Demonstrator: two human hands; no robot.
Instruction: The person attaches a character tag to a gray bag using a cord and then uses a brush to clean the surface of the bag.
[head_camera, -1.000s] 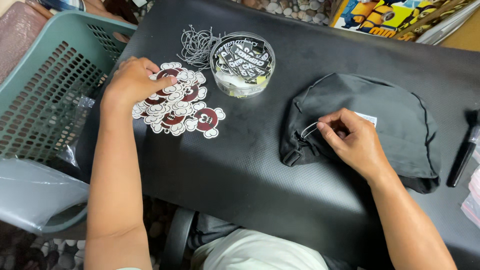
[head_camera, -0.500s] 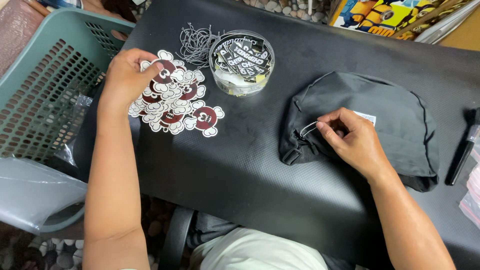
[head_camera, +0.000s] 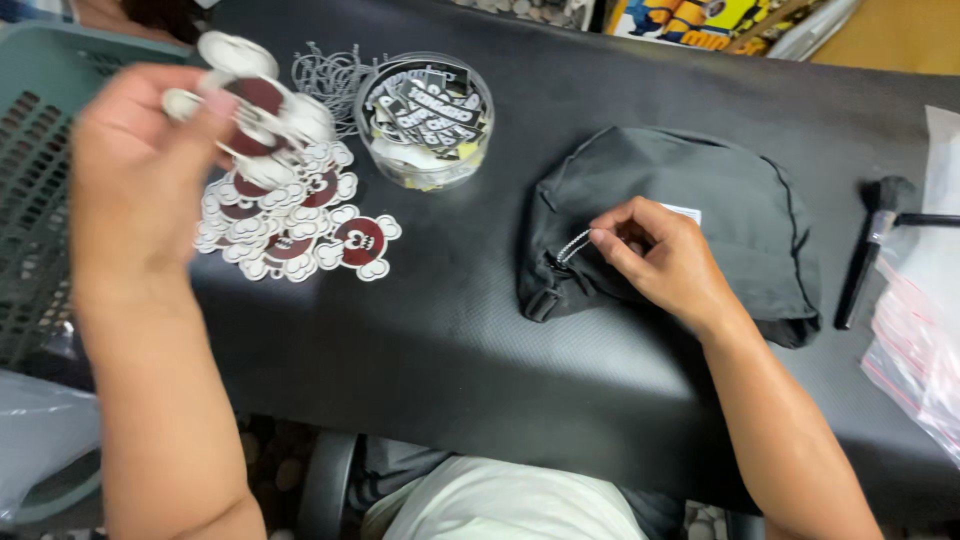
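My right hand (head_camera: 665, 265) is pinched shut on a thin white cord (head_camera: 573, 247), thumb and forefinger tips together, cord end poking out to the left of the pinch. Cord comes off the black fabric pouch (head_camera: 700, 215) lying flat under my palm; pouch edge and a small strap loop sit just below-left of the pinch. Cord reads as thin, limp and slick, so it needs a fingertip pinch close to the fabric, not a whole-hand grab. Pouch is soft, will bunch and slide on the mat if I pull without holding it down.

My left hand (head_camera: 140, 180) is lifted off the black mat (head_camera: 450, 370), fingers closed on a die-cut tag (head_camera: 255, 100), dark red centre with white lobed border. Blurred, so I can't tell exactly how many I hold. Looks like light card, stiff but bendable; take it by the edge lobes.

Just right of and below that grip: pile of matching tags (head_camera: 300, 225) on the mat. Beyond it, a bundle of pale string loops (head_camera: 325, 75) and a clear round tub (head_camera: 428, 120) of black-and-white stickers.

Far right of my right hand: a black brush (head_camera: 868, 250), clear zip bags (head_camera: 925, 340). Left of my left hand: teal plastic basket (head_camera: 40, 200).
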